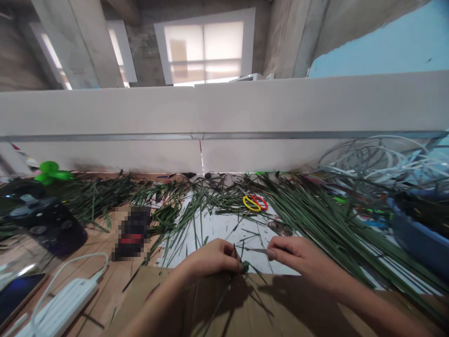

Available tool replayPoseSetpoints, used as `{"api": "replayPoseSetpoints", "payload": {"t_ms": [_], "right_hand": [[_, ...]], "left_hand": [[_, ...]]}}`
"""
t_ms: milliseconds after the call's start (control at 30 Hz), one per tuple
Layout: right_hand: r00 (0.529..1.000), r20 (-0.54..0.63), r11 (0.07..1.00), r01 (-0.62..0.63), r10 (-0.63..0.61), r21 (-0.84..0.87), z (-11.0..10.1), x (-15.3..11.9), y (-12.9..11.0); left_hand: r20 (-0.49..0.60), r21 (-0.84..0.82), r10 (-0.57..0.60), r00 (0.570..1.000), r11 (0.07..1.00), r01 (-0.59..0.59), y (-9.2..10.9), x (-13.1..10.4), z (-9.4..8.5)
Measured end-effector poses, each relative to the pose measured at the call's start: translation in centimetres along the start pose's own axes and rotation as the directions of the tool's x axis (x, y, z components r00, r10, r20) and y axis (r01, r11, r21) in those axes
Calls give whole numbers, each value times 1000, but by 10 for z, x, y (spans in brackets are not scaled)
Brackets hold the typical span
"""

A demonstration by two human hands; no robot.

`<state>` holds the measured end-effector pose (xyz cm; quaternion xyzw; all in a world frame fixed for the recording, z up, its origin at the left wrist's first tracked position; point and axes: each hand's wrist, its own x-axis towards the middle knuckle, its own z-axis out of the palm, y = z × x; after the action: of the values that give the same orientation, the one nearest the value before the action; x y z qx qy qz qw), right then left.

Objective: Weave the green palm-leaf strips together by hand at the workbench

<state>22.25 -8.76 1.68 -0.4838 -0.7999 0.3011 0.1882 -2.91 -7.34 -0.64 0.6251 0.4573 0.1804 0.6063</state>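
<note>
My left hand (213, 255) pinches a small knotted piece of green leaf strips (245, 267), with several loose ends trailing down over brown cardboard (168, 299). To its right, my right hand (298, 250) is closed on a thin, pointed metal tool (257, 250), possibly tweezers. The tool's tip points left toward the leaf piece; I cannot tell whether they touch. Behind both hands, cut bits of leaf lie scattered on a white sheet (217, 228). Scissors (251, 203) with yellow and red handles rest beyond, among the cuttings.
Long green leaves (308, 206) spread along the right, beside a blue basin (403, 229) and coiled white strapping (379, 157). At left are a dark container (58, 227), a white power strip (66, 299) with its cable and a phone (21, 292). A white partition (140, 112) closes the back.
</note>
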Motion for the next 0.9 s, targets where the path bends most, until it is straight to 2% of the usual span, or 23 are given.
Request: {"api": "replayPoseSetpoints", "payload": {"t_ms": [200, 367, 633, 900], "right_hand": [[997, 73, 1000, 1, 0, -17, -15, -3, 9], [988, 155, 1000, -7, 8, -8, -14, -2, 7], [968, 244, 995, -85, 68, 59, -12, 3, 6], [959, 270, 995, -96, 83, 34, -11, 5, 5]], "left_hand": [[-111, -63, -21, 994, 998, 14, 8, -3, -13], [-83, -28, 40, 996, 999, -42, 7, -3, -12], [-62, -10, 66, 996, 998, -67, 7, -5, -10], [-84, 4, 81, 993, 997, -81, 10, -8, -8]]}}
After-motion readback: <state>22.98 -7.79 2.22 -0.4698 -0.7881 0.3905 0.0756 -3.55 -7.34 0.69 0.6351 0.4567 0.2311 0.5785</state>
